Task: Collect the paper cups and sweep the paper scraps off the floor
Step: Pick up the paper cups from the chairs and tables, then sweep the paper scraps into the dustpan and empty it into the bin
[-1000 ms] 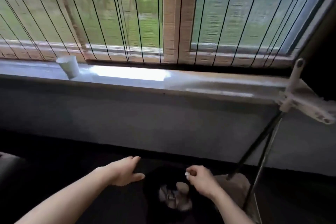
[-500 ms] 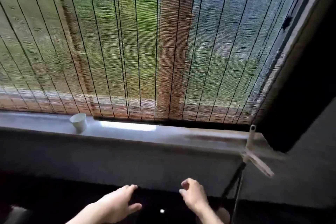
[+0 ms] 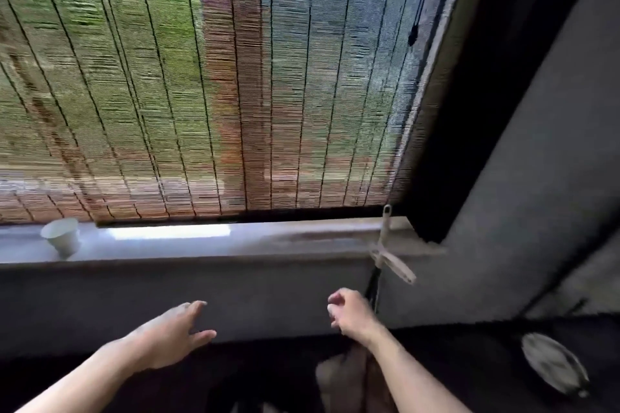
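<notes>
Progress looks early: one white paper cup (image 3: 62, 238) stands upright on the window sill (image 3: 268, 245) at far left, just under the lower edge of the bamboo blind (image 3: 201, 77), uncollected and well apart from both hands. The left hand (image 3: 167, 335) hovers low in front of the wall below the sill, its fingers (image 3: 196, 305) straight and spread, holding nothing. The right hand (image 3: 352, 313) is raised near it, fingers (image 3: 335, 298) loosely curled; whether they pinch a scrap I cannot tell. A pale long handle (image 3: 385, 245), probably the sweeping tool, leans on the sill's right end, untouched. The floor (image 3: 268, 362) is dark and shows no scraps; sweeping seems not yet begun
</notes>
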